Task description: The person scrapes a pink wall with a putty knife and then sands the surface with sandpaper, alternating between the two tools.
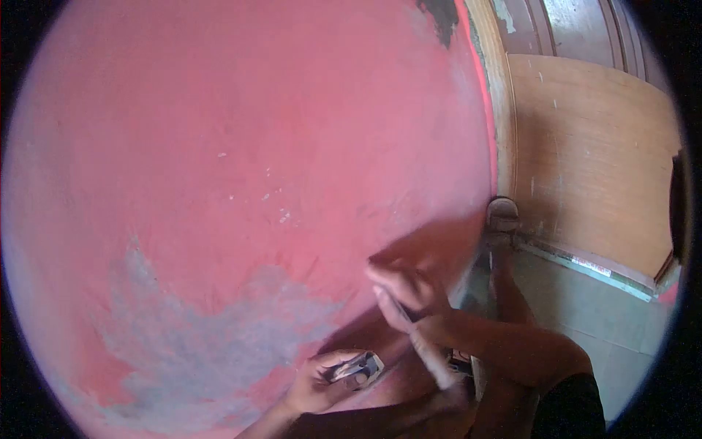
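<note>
In the lower middle, my left hand (322, 380) is closed around a small object with shiny and dark parts (358, 371), whose kind I cannot make out. My right hand (409, 289) is to its upper right, with bent fingers closed around a long, thin tool with a pale, blurred lower end (433, 358). What kind of tool it is does not show clearly. Both hands are in front of a pink wall (256, 132), and the right hand is close to its surface. A rough grey patch (227, 344) covers the wall's lower part, left of my left hand.
A wooden frame (501, 110) edges the wall at the right, beside a plain wooden panel (585, 161). Below the panel lies a pale tiled floor (585, 293). A foot in a sandal (502, 214) is near the frame's base. Dark bare plaster (441, 22) shows at the top.
</note>
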A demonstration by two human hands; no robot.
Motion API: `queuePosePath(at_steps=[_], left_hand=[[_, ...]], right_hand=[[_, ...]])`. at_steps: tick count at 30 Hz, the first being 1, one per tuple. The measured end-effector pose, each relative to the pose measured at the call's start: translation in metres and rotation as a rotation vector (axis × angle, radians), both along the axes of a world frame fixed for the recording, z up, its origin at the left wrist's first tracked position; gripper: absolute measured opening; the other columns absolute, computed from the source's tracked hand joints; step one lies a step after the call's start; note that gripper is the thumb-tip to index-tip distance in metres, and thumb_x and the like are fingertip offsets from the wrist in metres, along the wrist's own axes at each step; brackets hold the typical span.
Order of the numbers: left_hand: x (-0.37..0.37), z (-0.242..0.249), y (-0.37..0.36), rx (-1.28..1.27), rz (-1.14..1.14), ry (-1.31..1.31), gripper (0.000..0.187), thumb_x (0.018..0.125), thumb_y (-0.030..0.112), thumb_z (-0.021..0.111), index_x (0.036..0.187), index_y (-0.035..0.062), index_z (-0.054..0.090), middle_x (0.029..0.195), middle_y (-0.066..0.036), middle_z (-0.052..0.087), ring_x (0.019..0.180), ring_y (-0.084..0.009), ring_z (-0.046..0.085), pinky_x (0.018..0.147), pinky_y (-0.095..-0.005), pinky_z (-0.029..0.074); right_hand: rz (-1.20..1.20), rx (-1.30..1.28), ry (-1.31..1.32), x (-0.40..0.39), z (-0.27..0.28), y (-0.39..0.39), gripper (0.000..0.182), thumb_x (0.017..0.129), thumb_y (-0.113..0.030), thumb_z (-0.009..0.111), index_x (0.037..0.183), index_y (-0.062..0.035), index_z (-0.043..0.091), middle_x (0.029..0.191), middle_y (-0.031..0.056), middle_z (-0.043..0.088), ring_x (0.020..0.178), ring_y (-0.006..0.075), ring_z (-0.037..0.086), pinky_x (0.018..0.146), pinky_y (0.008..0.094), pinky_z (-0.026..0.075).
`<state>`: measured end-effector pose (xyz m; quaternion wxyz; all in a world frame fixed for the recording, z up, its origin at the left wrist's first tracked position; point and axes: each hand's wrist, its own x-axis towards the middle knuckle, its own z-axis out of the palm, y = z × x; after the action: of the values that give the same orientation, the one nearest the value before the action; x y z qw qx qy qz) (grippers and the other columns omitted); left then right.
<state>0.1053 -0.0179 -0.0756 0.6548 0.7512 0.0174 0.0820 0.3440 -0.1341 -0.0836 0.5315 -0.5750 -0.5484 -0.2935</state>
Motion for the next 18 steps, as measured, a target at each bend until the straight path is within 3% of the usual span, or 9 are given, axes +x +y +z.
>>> queuePosePath(at_steps=[3,5,8,13,15,18], left_hand=[[-0.001,-0.003,0.001,0.003,0.004,0.031,0.039,0.098,0.003,0.072,0.136,-0.0014,0.063,0.125,-0.005,0.069,0.111,-0.0103,0.062,0.099,-0.0297,0.051],[-0.004,-0.003,-0.002,-0.003,0.049,0.094,0.039,0.099,0.003,0.071,0.136,-0.0027,0.063,0.125,-0.005,0.069,0.11,-0.0098,0.062,0.098,-0.0291,0.051],[-0.003,-0.001,-0.003,0.002,0.037,0.017,0.038,0.099,0.003,0.071,0.136,-0.0026,0.063,0.123,-0.004,0.07,0.11,-0.0094,0.062,0.098,-0.0287,0.051],[0.001,-0.002,0.001,0.011,0.003,0.003,0.039,0.099,0.004,0.072,0.137,-0.001,0.063,0.123,-0.003,0.07,0.111,-0.0095,0.062,0.098,-0.0291,0.051],[-0.002,-0.005,0.001,0.027,0.005,0.011,0.04,0.099,0.004,0.072,0.137,-0.0017,0.062,0.124,-0.004,0.07,0.111,-0.0096,0.062,0.098,-0.0292,0.051],[-0.006,-0.006,0.002,0.043,0.038,0.02,0.04,0.099,0.004,0.072,0.137,-0.0029,0.062,0.124,-0.004,0.07,0.11,-0.0099,0.062,0.099,-0.0295,0.051]], right_hand=[[-0.005,-0.017,-0.191,0.008,0.002,0.003,0.041,0.088,0.0,0.069,0.128,-0.0083,0.064,0.096,0.0138,0.069,0.079,0.033,0.07,0.067,0.0411,0.057],[-0.017,-0.02,-0.087,0.024,-0.005,-0.002,0.038,0.087,0.002,0.068,0.123,-0.0069,0.065,0.096,0.0128,0.069,0.078,0.0326,0.07,0.066,0.0408,0.057],[-0.156,0.17,0.003,0.034,-0.009,0.007,0.038,0.087,0.001,0.068,0.124,-0.0077,0.066,0.096,0.0121,0.068,0.075,0.0303,0.069,0.066,0.0401,0.057],[0.075,-0.099,-0.038,-0.001,0.0,-0.006,0.045,0.086,0.001,0.068,0.129,-0.0097,0.066,0.101,0.0106,0.069,0.081,0.028,0.07,0.068,0.0398,0.057],[0.028,-0.04,-0.257,0.012,0.0,0.002,0.047,0.085,0.001,0.069,0.129,-0.011,0.065,0.099,0.01,0.068,0.08,0.0279,0.069,0.067,0.0402,0.057],[-0.123,0.078,-0.111,0.034,-0.013,0.006,0.048,0.085,0.001,0.067,0.131,-0.0101,0.063,0.097,0.0131,0.067,0.08,0.0329,0.069,0.067,0.0431,0.057]])
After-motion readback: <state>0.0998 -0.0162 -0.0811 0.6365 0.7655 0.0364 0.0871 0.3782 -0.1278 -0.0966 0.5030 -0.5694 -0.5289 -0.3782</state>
